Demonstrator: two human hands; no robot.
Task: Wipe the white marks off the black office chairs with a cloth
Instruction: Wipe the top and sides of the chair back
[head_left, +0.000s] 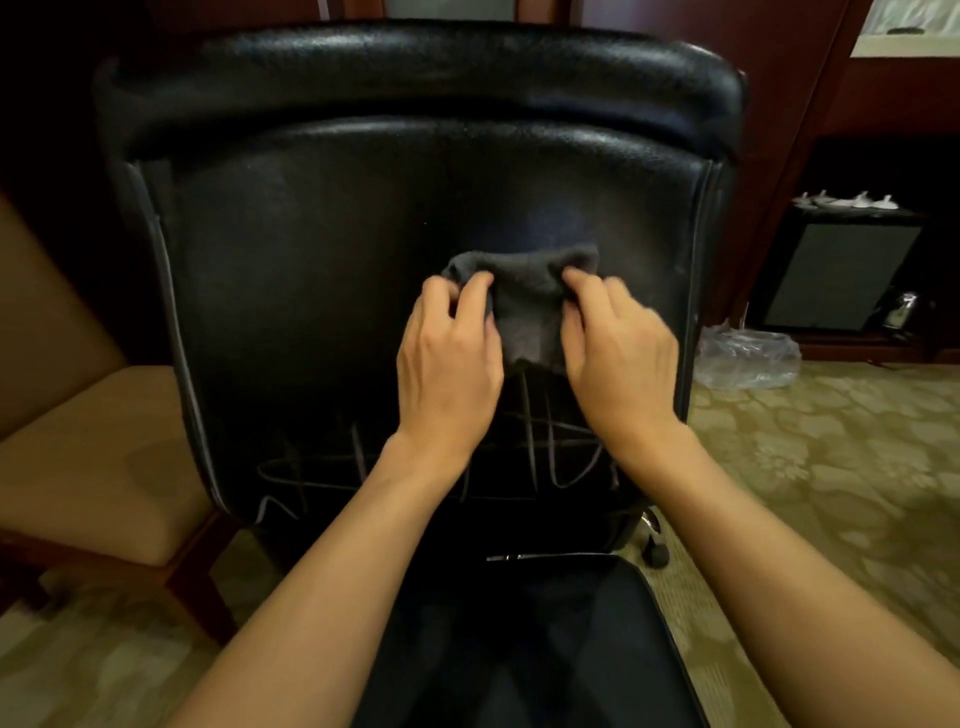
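The back of a black leather office chair (322, 249) fills the middle of the head view. White scribbled marks (322, 467) run across its lower part, partly hidden by my forearms. A grey cloth (524, 301) hangs against the chair back, above the marks. My left hand (449, 364) pinches the cloth's upper left corner and my right hand (618, 358) pinches its upper right corner, so the cloth is stretched between them.
A tan upholstered wooden chair (88, 457) stands close on the left. A clear plastic bag (748, 358) lies on the patterned carpet at the right, in front of a dark cabinet (836, 270). A second black seat (623, 649) sits just below my arms.
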